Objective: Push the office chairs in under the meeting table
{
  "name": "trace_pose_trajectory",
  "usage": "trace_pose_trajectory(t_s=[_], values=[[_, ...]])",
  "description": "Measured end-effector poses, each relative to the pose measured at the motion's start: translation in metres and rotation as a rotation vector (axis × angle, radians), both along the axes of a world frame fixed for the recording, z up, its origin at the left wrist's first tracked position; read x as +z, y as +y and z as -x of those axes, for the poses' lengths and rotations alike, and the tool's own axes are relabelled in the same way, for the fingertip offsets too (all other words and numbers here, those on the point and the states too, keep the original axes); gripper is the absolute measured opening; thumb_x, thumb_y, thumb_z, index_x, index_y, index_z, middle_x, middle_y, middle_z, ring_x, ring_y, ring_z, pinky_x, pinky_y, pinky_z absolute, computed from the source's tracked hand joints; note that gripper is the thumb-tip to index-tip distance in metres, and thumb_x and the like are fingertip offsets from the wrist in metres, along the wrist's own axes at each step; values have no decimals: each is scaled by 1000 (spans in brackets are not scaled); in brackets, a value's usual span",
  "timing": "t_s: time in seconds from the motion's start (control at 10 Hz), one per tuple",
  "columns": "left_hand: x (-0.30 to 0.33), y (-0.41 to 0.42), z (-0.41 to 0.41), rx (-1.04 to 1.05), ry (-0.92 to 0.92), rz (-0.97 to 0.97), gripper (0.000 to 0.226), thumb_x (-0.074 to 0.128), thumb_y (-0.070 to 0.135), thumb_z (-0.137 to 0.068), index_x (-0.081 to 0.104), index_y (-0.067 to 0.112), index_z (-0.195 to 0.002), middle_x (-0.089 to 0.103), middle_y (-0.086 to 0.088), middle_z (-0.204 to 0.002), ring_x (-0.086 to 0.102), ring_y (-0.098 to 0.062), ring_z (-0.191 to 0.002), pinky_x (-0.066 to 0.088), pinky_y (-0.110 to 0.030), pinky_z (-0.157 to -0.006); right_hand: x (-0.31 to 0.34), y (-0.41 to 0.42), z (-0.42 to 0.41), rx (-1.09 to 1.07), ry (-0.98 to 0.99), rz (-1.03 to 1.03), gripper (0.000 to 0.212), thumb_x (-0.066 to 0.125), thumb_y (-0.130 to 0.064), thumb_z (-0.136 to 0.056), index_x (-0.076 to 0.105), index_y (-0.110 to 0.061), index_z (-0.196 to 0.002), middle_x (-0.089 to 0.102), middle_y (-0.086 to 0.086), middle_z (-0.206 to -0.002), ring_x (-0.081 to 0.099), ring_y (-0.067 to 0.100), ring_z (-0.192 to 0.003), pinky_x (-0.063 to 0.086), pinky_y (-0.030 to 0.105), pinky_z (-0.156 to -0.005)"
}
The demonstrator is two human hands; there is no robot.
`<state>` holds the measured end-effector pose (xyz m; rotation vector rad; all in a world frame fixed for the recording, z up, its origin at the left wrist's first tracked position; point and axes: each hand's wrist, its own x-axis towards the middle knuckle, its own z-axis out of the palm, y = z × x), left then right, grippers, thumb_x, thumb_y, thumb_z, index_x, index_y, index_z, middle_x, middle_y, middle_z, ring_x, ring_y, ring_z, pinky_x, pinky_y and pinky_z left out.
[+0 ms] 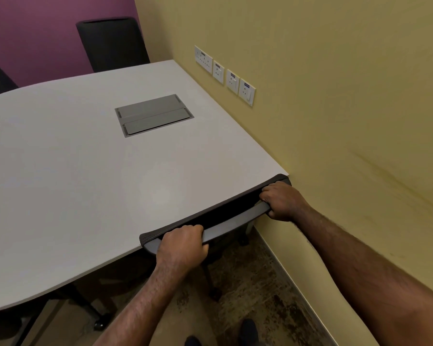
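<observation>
Grey-rimmed chair back (pixel 233 222) lies lengthwise against the table (pixel 73 171) edge, ahead of both hands; left hand (pixel 181 247) and right hand (pixel 283 202) each clenched round its top rail.

Chair (pixel 231 222) seat hidden beneath the table (pixel 73 176)

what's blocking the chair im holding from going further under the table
Nothing loose shows. Both hands, left hand and right hand, grip the chair back, which already meets the table edge. The wall sits close on its right.
</observation>
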<state>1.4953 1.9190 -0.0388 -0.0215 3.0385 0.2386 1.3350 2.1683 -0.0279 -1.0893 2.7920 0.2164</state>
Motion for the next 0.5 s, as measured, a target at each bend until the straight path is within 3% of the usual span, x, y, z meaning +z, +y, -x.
trace_pose_trajectory(t_s=[0.1,0.2,0.3,0.4,0.5], values=[[1,1,0,20,0,-20,18,47,48,-76,47,30,-77,50,10,-70,50,-14,-64,36,-32,-57,-1,2,3,8,-6,19,15,62,-21,-58,55,-19,-72,57,0,-74,55,23,-76,40,34,-70],[4,4,-3,26,48,-87,45,40,77,-74,48,33,-77,53,14,-70,51,-6,-65,36,-30,-55,-6,9,1,114,14,152,26,66,-37,-62,51,-20,-76,54,-1,-73,53,23,-70,34,32,-63],[7,4,-5,-5,94,-167,54,34,88,-70,45,35,-77,50,17,-70,46,0,-64,33,-27,-53,-10,16,-1,242,55,319,47,63,-64,-69,47,-21,-81,49,-4,-73,45,17,-64,26,30,-58],[19,8,-4,-5,207,-280,43,39,80,-77,46,38,-84,49,20,-76,46,2,-71,35,-21,-55,-2,15,-3,300,52,546,69,60,-82,-62,48,-21,-90,45,-7,-83,36,10,-70,26,26,-62],[22,13,-1,52,296,-328,37,40,73,-82,49,39,-93,50,20,-86,46,2,-80,39,-20,-62,3,10,1,305,50,634,71,63,-80,-63,51,-20,-99,48,-6,-91,41,11,-78,32,28,-68]])
